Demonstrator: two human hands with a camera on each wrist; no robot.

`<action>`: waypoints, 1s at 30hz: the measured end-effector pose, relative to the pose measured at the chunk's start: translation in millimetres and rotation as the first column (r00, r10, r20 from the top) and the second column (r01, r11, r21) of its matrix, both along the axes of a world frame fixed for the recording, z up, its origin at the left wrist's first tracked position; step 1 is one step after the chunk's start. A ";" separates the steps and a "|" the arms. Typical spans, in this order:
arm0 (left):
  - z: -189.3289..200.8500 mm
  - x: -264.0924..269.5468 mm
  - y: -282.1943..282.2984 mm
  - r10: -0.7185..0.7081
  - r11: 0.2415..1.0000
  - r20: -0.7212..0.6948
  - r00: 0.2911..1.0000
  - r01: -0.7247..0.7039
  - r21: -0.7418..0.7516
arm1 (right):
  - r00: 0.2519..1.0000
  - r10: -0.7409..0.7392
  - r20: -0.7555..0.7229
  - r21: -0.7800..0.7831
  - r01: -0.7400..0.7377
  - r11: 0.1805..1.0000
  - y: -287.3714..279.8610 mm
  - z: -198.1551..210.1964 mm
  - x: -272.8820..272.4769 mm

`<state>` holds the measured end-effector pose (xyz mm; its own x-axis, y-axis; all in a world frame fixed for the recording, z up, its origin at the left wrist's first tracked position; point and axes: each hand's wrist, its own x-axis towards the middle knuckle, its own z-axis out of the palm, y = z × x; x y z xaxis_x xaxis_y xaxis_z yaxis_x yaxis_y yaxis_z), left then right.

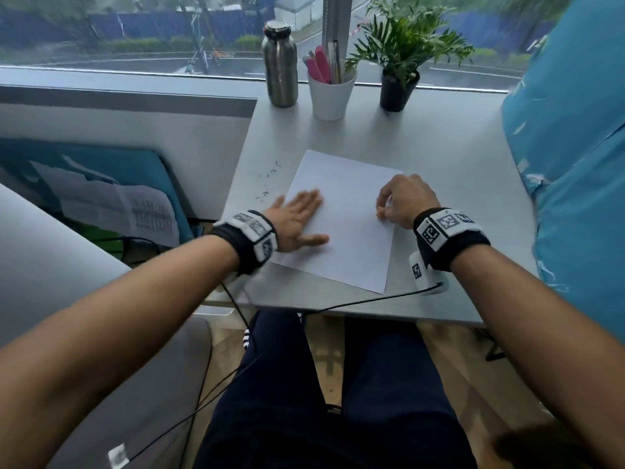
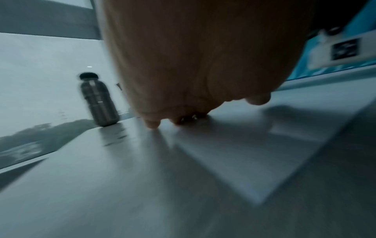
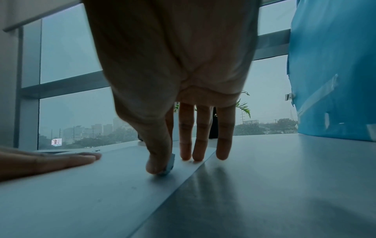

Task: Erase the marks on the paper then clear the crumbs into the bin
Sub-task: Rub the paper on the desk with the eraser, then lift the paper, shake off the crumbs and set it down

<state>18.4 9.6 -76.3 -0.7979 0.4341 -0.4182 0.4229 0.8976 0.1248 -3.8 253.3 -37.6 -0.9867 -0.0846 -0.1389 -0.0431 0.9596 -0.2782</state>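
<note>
A white sheet of paper (image 1: 345, 225) lies on the grey table (image 1: 439, 157). My left hand (image 1: 299, 216) lies flat on the sheet's left part, fingers straight. My right hand (image 1: 387, 208) is at the sheet's right edge; in the right wrist view its thumb and forefinger pinch a small white eraser (image 3: 170, 165) whose tip is down on the paper (image 3: 101, 185). The other fingers (image 3: 200, 145) point down to the sheet. Dark eraser crumbs (image 1: 269, 179) are scattered on the table just left of the paper. The left wrist view is blurred and shows my palm (image 2: 183, 72) over the paper (image 2: 244, 153).
A steel bottle (image 1: 280, 66), a white cup of pens (image 1: 331, 91) and a potted plant (image 1: 400, 62) stand at the table's far edge. A blue container with papers (image 1: 101, 198) sits on the floor at left. Blue plastic sheeting (image 1: 575, 147) borders the table's right side.
</note>
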 end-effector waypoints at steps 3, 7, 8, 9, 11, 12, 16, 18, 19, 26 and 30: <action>7.3 -15.0 -26.9 0.156 0.983 -0.021 0.988 -0.157 -0.097 | 1.000 0.012 0.004 0.011 -0.013 1.000 -0.3 0.7 -0.6; 19.8 -44.8 -25.1 0.271 0.962 -0.110 0.956 -0.272 0.013 | 0.998 0.034 0.050 -0.021 -0.033 0.999 1.3 1.1 -4.8; 23.7 -53.3 -22.4 0.299 0.954 -0.120 0.947 -0.297 0.037 | 0.998 0.027 0.051 -0.031 -0.025 0.999 3.3 1.0 -6.8; 27.9 -60.6 -20.0 0.313 0.950 -0.112 0.943 -0.310 0.046 | 0.999 0.004 0.049 -0.049 -0.002 0.999 6.3 1.2 -9.3; 32.4 -71.8 -15.7 0.267 0.964 -0.068 0.961 -0.266 0.014 | 0.994 -0.066 0.093 -0.110 0.076 0.991 12.9 2.0 -13.5; 31.9 -76.0 -14.1 0.228 0.973 -0.048 0.973 -0.228 -0.015 | 0.988 -0.086 0.128 -0.139 0.103 0.985 15.6 1.5 -15.3; 22.0 -81.8 -11.5 0.183 0.983 -0.011 0.983 -0.183 -0.026 | 0.984 -0.045 0.172 -0.215 0.082 0.973 15.1 -1.0 -16.1; 17.2 -80.3 -12.4 0.187 0.982 -0.023 0.982 -0.187 0.005 | 0.987 -0.027 0.156 -0.253 0.066 0.965 11.9 -3.3 -16.1; 15.9 -79.4 -13.4 0.184 0.983 -0.030 0.982 -0.184 0.012 | 0.990 -0.025 0.141 -0.278 0.064 0.959 10.4 -4.5 -16.3; 13.5 -74.8 -14.5 0.194 0.981 -0.086 0.977 -0.191 0.035 | 0.920 -0.387 0.062 -0.636 0.336 0.695 12.0 -2.1 -16.0; 11.7 -74.0 -16.6 0.257 0.966 -0.129 0.958 -0.251 0.062 | 0.904 -0.415 0.100 -0.730 0.350 0.588 12.6 5.9 -11.7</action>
<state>-55.7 -7.1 -64.7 -0.9319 0.2258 -0.2839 0.1976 0.9723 0.1248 -15.5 265.9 -31.7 -0.9559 0.2633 -0.1305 0.2288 0.3885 -0.8926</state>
